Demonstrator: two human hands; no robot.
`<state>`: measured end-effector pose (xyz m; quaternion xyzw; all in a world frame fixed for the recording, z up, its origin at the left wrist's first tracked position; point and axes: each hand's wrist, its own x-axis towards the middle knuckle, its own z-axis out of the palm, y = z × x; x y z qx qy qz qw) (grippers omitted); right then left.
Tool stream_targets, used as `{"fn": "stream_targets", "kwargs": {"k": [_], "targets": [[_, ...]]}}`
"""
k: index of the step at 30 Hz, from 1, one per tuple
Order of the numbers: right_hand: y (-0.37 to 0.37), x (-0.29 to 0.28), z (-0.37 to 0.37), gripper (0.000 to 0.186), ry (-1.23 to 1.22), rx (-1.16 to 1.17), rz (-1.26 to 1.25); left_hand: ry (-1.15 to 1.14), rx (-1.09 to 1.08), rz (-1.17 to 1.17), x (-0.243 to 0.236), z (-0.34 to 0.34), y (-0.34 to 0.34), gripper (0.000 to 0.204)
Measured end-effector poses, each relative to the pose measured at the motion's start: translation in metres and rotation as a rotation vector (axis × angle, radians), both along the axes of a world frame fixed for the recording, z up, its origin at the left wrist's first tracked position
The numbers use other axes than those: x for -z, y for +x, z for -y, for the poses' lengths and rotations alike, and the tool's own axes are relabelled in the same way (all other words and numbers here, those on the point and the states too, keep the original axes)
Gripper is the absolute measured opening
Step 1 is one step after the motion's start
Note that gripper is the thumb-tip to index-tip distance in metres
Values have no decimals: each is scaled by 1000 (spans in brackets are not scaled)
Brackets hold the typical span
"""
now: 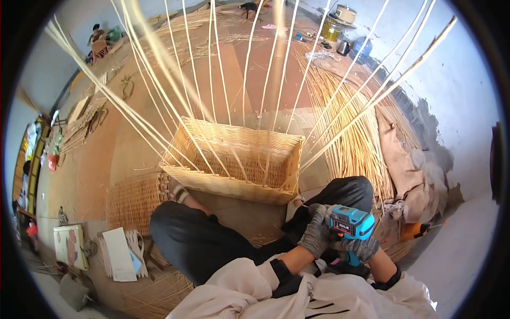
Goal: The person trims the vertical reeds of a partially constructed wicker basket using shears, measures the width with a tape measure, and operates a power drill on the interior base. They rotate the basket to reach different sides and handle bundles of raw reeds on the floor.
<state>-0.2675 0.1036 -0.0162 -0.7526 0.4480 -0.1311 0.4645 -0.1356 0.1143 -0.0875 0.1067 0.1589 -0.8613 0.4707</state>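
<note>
Both my hands wear grey knitted gloves and are closed on a teal and black cordless power tool [350,221] above my lap. Its exact kind cannot be made out. My left hand [315,234] presses against the tool's left side. My right hand [362,248] wraps round its lower part, hiding much of the handle. In front of my crossed legs sits a rectangular woven wicker basket [228,183]. Long pale rods [215,69] rise from its walls and fan outward, several of them bundled at the corners.
A large pile of peeled rods [345,122] lies to the right, beside brown cloth [401,165]. A woven panel [135,204] is at my left knee. An orange-handled tool [413,231] lies near the right wall. Further left are a book [70,247] and a white card [119,255].
</note>
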Motion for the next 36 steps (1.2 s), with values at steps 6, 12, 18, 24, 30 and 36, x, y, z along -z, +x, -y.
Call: {"fn": "stream_targets", "kwargs": {"k": [6,12,18,24,30,36], "targets": [[-17,13,-1,55,119,86,13,-211,4,-260,46,10,-29,39],[-14,22,7,59,100,39,34,17,-54,-42,1,4,-5,37],[-1,6,10,62,225,23,41,-412,-125,-555,30,2,0,42],[2,10,13,62,67,-59,103,-229,-122,-230,22,-4,5,41],[0,9,7,62,1,-97,137,-33,-64,3,2,0,-5,41],[11,-7,5,62,-77,-173,217,-383,-101,-150,26,-1,-1,41]]}}
